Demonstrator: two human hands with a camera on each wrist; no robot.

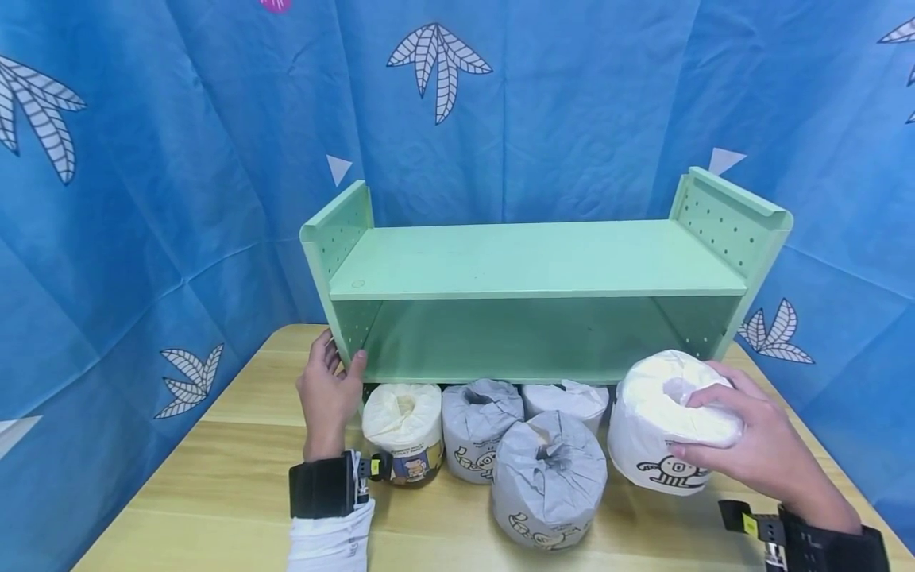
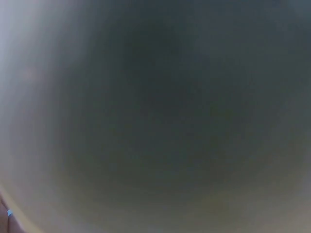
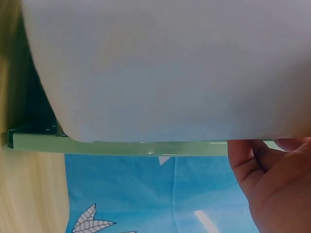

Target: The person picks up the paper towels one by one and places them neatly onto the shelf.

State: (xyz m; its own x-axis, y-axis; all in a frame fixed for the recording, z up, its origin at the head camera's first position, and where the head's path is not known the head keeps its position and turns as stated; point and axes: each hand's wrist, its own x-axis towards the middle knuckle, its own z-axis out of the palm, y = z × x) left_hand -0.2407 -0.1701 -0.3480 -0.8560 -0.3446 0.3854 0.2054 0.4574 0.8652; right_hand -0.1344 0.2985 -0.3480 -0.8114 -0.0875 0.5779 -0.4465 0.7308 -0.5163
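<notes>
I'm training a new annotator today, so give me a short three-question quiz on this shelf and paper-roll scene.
1. True or false: the right hand grips a white paper roll.
2. How many rolls stand on the table that neither hand holds?
3. What does the left hand hold? A) a grey roll B) the green shelf's left side panel C) nothing

Key
1. True.
2. Four: one cream roll, two grey rolls, and a white one behind.
3. B.
</notes>
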